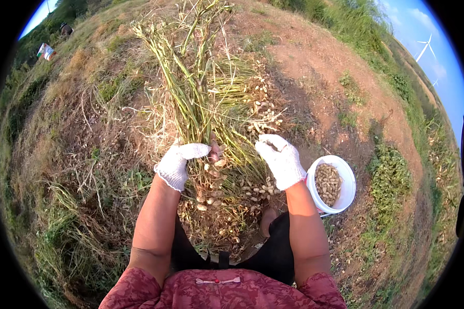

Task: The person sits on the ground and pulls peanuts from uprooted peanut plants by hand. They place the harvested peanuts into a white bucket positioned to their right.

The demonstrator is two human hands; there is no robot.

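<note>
My left hand [183, 156], in a white knitted glove, grips a bundle of peanut plants [189, 104] low on the stems. The stems rise away from me, and pods [202, 207] hang from the roots below the fist. To the right of the bundle is my right hand [280, 158], gloved the same way, its fingers curled with a small gap near the thumb. Whether a pod sits inside those fingers cannot be told. Beside my right wrist stands a white bucket [349, 189] partly filled with picked peanuts [328, 183].
More peanut plants [232, 92] lie on the ground ahead, their pods [265, 116] towards the right. Dry stalks [73, 220] are heaped at the left. Far off at the upper left are a person [65, 29] and a printed sack [46, 51]. Wind turbines [426, 48] stand in the distance.
</note>
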